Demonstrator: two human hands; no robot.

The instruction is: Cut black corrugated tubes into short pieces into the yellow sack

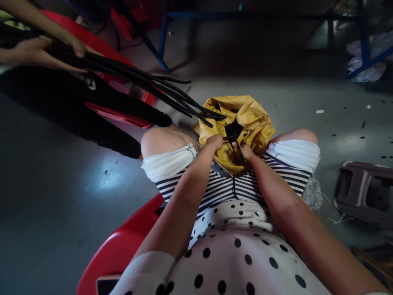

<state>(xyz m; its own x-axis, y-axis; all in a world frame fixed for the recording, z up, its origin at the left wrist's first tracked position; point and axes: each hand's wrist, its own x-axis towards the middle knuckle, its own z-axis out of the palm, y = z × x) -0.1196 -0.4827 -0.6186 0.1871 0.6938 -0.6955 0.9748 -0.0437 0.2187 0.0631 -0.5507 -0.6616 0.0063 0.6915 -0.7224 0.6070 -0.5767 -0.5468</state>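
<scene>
A yellow woven sack (256, 119) sits between my knees with its mouth rolled open, and dark pieces show inside it. Over its near part, my left hand (215, 141) is closed on a short black rod (227, 138) pointing to the right. My right hand (246, 152) grips a slim black piece (239, 150) slanting up toward the sack's opening; its exact kind is too small to tell. Both pieces come close together between my hands. Long black tubes (172, 92) reach in from the left, their ends hanging over the sack's rim.
At the left, another person's hands (37, 53) hold the bundle of black tubes. Red plastic chairs (123, 246) are under me and at upper left. A blue metal frame (162, 41) stands ahead. To the right are a grey-brown stool (357, 184) and clear plastic (313, 193).
</scene>
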